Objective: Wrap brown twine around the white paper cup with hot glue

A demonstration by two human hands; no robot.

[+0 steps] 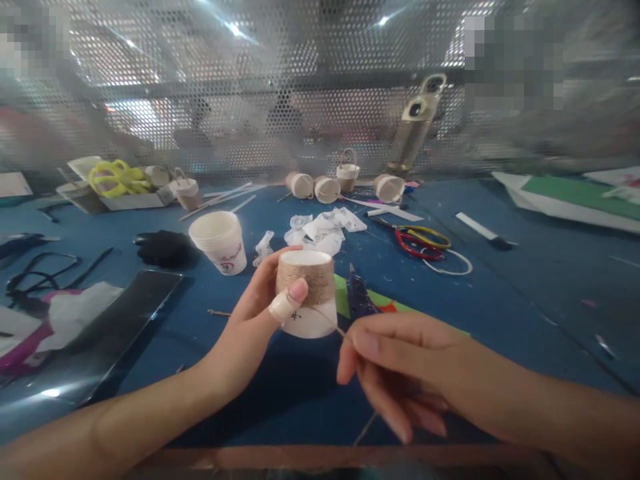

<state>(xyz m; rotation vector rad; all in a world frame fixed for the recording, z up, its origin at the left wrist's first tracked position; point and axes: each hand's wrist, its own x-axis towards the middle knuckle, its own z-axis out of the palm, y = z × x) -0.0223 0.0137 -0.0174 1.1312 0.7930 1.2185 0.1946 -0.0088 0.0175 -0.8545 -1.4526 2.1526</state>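
Left hand point(250, 320) grips cup point(311, 293), upper half wrapped, lower half bare; right hand point(400, 363) pinches the twine point(333, 323).

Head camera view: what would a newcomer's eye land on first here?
At the centre, the left hand holds up a paper cup whose upper half is wrapped in brown twine, while the right hand pinches the loose twine strand running off it. Behind them on the blue table stands a stack of white cups, and more twine-covered cups lie along the mesh wall.
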